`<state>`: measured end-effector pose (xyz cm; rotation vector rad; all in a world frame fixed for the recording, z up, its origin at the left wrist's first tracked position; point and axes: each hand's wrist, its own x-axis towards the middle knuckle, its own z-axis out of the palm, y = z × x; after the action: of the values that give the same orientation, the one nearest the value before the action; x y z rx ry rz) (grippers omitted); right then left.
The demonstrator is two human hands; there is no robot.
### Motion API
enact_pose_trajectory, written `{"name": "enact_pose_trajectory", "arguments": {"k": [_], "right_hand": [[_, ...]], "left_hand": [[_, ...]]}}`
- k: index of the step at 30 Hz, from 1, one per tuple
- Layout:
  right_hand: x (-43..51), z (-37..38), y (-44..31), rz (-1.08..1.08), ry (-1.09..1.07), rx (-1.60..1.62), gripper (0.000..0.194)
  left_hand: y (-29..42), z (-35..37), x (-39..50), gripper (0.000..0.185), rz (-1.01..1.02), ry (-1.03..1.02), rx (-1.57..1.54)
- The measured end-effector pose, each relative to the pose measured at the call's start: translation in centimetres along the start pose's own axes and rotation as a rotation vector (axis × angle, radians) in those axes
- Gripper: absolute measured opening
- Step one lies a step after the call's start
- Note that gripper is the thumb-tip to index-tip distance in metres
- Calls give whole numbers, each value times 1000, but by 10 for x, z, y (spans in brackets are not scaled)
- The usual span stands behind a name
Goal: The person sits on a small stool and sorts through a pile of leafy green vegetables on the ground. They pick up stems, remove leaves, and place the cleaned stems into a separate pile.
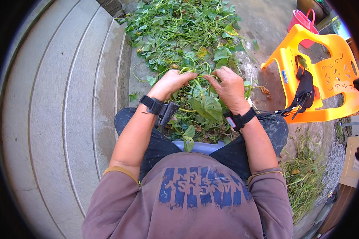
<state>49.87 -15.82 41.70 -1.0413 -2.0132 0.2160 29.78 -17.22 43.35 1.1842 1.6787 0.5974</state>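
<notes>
Both my hands are raised over a large heap of leafy green vines (179, 35) on the ground. My left hand (175, 82) pinches green stems between thumb and fingers. Just to the right, my right hand (229, 85) grips the same bunch of stems, its fingertips a short gap from the left ones. Some broad leaves (209, 108) hang below the hands. Between my legs shows the rim of a pale purple plastic basin or stool (200, 146), partly hidden by my shirt and leaves. Black straps with small devices circle both wrists.
Stone steps (80, 89) rise along the left. At the right stands an orange plastic chair (338, 71) with a black pouch (305, 89) on it. Behind the chair is a pink bucket (302, 21). A second pile of thin green stems (302, 176) lies at the lower right.
</notes>
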Motion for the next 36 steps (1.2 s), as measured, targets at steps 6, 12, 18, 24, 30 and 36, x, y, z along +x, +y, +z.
{"name": "enact_pose_trajectory", "arguments": {"k": [6, 12, 18, 24, 30, 36], "right_hand": [[-4, 9, -1, 54, -57, 60, 25], [-8, 27, -9, 392, -247, 290, 26], [6, -2, 15, 844, -64, 836, 32], [-1, 8, -1, 1058, -246, 1095, 25], [-4, 6, 1, 1218, -143, 1425, 21], [-5, 8, 5, 1199, -89, 1519, 21]], "left_hand": [[-24, 6, -4, 18, 90, 25, -371], [-65, -8, 35, 24, 176, 490, 224], [-65, -45, 17, 28, 138, 667, -89], [-27, 35, 12, 29, 520, 358, -128], [-25, 80, 3, 34, 500, 308, -246], [-26, 99, -4, 28, 627, 519, -124]]}}
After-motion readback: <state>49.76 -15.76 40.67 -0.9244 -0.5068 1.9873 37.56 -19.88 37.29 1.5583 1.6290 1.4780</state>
